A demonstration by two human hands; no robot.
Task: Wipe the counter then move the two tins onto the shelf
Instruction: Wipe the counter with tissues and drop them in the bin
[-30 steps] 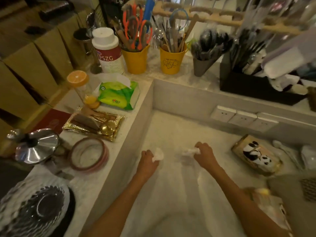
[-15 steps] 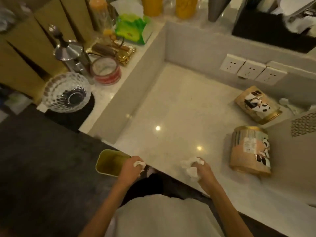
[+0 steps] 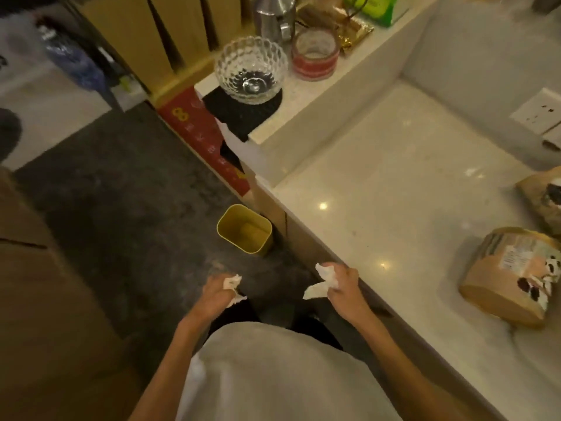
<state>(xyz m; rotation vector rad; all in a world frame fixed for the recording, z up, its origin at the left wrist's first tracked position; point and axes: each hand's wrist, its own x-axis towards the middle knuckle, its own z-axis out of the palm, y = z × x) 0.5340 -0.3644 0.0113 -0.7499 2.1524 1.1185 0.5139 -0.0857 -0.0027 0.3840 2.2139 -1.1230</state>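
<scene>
Two gold panda-print tins lie on their sides on the pale marble counter [image 3: 394, 189]: the near tin [image 3: 510, 275] at the right, the far tin [image 3: 543, 196] half cut off by the right edge. My left hand [image 3: 217, 294] is off the counter, over the dark floor, shut on a crumpled white tissue [image 3: 232, 282]. My right hand [image 3: 341, 284] hovers at the counter's front edge, shut on another white tissue [image 3: 321, 281]. The raised marble shelf [image 3: 306, 113] runs along the counter's left side.
A small yellow bin [image 3: 244, 229] stands on the floor against the counter front, ahead of my hands. The shelf carries a glass bowl [image 3: 250, 69] on a black mat, a red-banded jar [image 3: 315, 54] and a steel pot [image 3: 274, 16]. Wall sockets [image 3: 537, 115] sit at the right.
Both hands have pulled back off the counter with the tissues. My view has swung left and down, showing the floor and the yellow bin.
</scene>
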